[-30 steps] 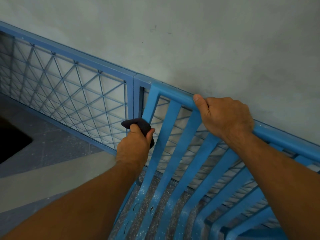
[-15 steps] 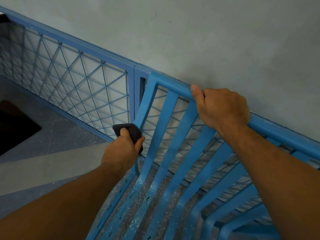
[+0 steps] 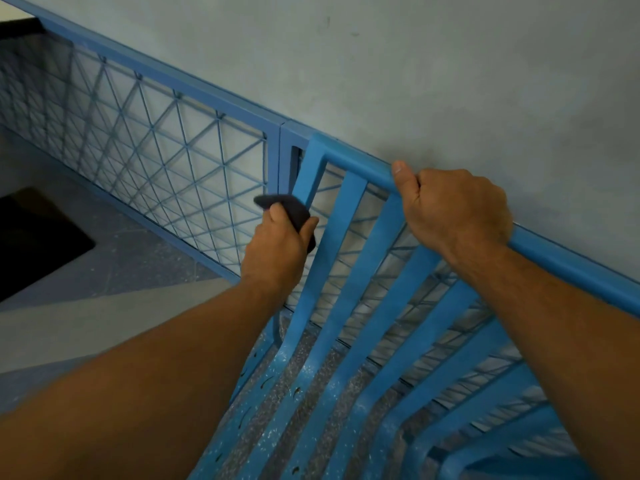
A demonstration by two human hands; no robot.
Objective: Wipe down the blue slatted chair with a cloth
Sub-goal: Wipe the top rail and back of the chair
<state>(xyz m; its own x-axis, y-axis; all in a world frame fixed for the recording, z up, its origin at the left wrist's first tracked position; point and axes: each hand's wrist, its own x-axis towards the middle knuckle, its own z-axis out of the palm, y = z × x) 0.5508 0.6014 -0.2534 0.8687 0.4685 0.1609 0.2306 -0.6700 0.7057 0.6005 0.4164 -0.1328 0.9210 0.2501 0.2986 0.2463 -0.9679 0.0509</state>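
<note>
- Head view, only 1 camera: looks down over the back of the blue slatted chair (image 3: pixel 349 289), which sits against a blue mesh railing (image 3: pixel 166 140) and a pale grey wall (image 3: pixel 415 64).
- Chair backrest top rail runs from upper centre down toward the right edge of frame; slats drop from it and curve into the seat at bottom centre and bottom right.
- Seat end of the slats shows pale specks and dusty streaks, plus small dark marks on the leftmost slats.
- Left hand (image 3: pixel 277 251) is at the chair's outer left upright, just below the top left corner of the backrest.
- Its fingers are closed around a dark cloth (image 3: pixel 287 209); the cloth sticks out above the thumb and touches the outer edge of the upright.
- Cloth looks slightly blurred, exact fold can't be told.
- Right hand (image 3: pixel 453 213) grips the top rail, right of the second slat; fingers wrapped over the rail to the far side, thumb lying along the rail's near face, pointing left.
- Both forearms are bare and enter from the bottom edge, left one from bottom left, right one from the right side.
- Floor (image 3: pixel 104 271) at left is grey, with a lighter band and a black rectangular patch near the left edge.
- Speckled grey floor shows through the gaps between the slats.
</note>
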